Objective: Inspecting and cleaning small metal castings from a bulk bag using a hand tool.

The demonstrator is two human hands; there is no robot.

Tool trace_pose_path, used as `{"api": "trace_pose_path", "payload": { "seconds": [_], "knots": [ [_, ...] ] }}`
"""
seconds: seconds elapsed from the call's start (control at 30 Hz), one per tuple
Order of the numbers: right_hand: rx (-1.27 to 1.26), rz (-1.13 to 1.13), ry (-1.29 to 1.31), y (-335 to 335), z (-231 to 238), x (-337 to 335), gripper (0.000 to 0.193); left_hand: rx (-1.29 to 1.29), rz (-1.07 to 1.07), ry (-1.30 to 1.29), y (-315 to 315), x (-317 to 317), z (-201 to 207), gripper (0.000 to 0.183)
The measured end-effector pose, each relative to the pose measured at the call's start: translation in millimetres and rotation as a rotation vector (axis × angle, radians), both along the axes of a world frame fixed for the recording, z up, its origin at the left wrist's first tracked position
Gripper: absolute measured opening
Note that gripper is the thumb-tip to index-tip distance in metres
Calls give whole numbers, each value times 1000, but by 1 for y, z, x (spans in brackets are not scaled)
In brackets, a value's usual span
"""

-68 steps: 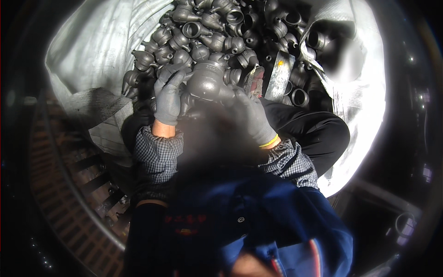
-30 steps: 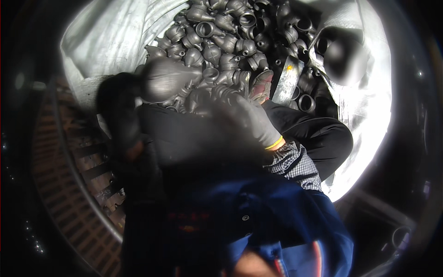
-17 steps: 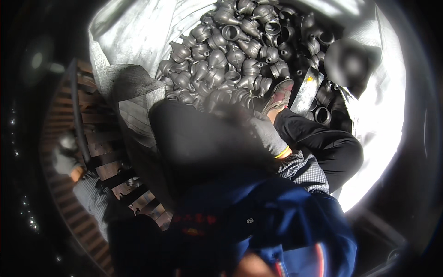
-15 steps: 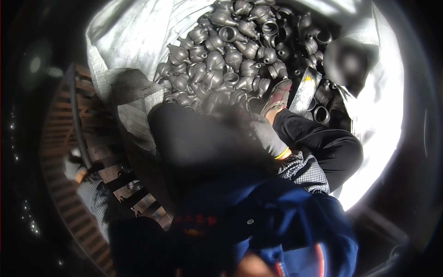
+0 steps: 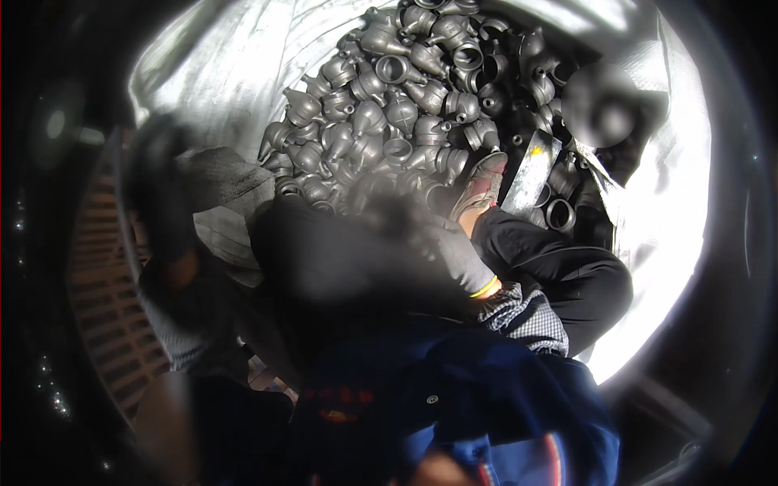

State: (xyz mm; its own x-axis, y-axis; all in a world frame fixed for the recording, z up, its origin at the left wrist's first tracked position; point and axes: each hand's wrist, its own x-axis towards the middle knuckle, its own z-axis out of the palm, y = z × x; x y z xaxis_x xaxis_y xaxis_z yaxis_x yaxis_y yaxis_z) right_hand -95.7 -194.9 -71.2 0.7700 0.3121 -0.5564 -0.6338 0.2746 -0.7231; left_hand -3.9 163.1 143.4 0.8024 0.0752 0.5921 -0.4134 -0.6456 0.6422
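Observation:
My right hand [image 5: 459,253], in a grey glove with a yellow cuff edge, reaches in beside my bent leg at the near side of the pile. Its fingers are lost in a dark blurred patch, so what they hold or touch cannot be made out. Many grey bulb-shaped metal castings [image 5: 401,113] with round openings lie heaped beyond it. At the left, my left hand [image 5: 166,194] is raised in shadow near the folded rim of the white woven bulk bag [image 5: 219,73]; its fingers are dark and smeared.
My leg in black trousers [image 5: 559,263] and a reddish shoe [image 5: 484,182] rest inside the bag against the castings. A pale flat strip [image 5: 531,170] stands among the parts to the right. Outside the bag at left is a brown slatted rack [image 5: 101,275].
My left hand has risen from the rack's rail at lower left to beside the bag's rim. My right hand has shifted slightly left, and the view has moved a little.

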Motion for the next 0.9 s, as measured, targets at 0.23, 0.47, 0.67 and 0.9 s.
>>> {"api": "trace_pose_path", "payload": {
  "seconds": [0.23,0.47,0.67,0.9],
  "knots": [
    [-61,-42,44,-6,25,8,34,236,-67,772,-90,140,-183,50],
    [-105,-18,89,-5,31,23,34,738,-104,1326,-75,149,-297,66],
    [-105,-36,117,-2,32,31,34,251,120,1427,-50,160,-359,65],
    [-97,-62,-7,-2,41,23,33,374,89,1232,-57,169,-230,57]
  ]
}}
